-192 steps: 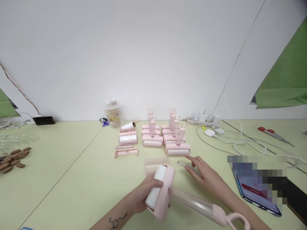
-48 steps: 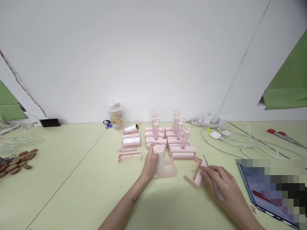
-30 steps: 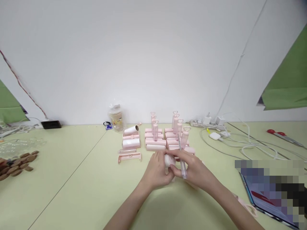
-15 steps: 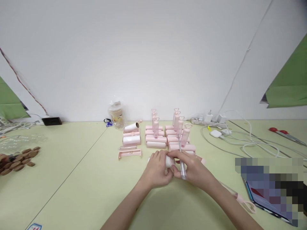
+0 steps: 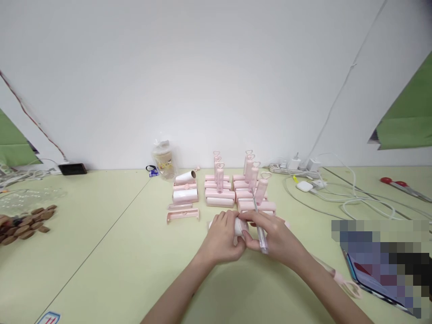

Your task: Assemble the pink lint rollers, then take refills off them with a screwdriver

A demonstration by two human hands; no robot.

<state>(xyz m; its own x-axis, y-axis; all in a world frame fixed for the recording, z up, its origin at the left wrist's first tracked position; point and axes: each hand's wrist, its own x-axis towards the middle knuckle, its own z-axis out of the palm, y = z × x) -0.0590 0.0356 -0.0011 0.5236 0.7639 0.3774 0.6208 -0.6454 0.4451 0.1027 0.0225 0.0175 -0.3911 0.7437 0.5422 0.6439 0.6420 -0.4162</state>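
Observation:
My left hand [image 5: 221, 238] grips a white lint-roller refill roll [image 5: 239, 226] at the table's middle. My right hand [image 5: 276, 238] touches the same roll with its fingertips and also holds a thin clear pen-like tool [image 5: 259, 225] that points up and away. Just behind the hands stand several assembled pink lint rollers [image 5: 249, 189] with heart-topped handles. A pink roller handle [image 5: 337, 276] lies on the table under my right forearm.
Left of the pink group lie a white roll on a pink holder [image 5: 184, 194] and a pink cover piece [image 5: 182, 216]. A wrapped cup [image 5: 162, 159] stands behind. Cables and chargers [image 5: 324, 189] spread at right, red scissors [image 5: 401, 186] far right, brown pieces [image 5: 23, 222] at left.
Both hands came together on the white roll over the last seconds. Since half a second ago they have barely moved; the pen tool has tilted slightly.

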